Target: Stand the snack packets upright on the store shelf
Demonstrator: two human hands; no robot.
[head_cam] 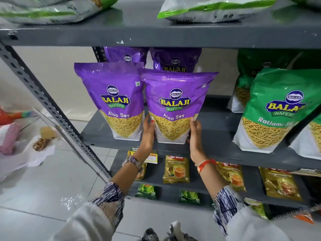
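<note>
A purple Aloo Sev packet [175, 101] stands upright near the front edge of the grey middle shelf [213, 126]. My left hand [148, 134] grips its lower left side and my right hand [195, 136] grips its lower right side. A second purple Aloo Sev packet [114, 98] stands upright just to its left, touching it. Two more purple packets [175, 60] stand behind them, partly hidden.
Green Ratlami Sev packets [276, 110] stand at the right of the same shelf. White and green bags [213, 9] lie flat on the shelf above. Tea packets [176, 169] fill the lower shelves. A slanted perforated upright [45, 101] borders the left side; litter lies on the floor.
</note>
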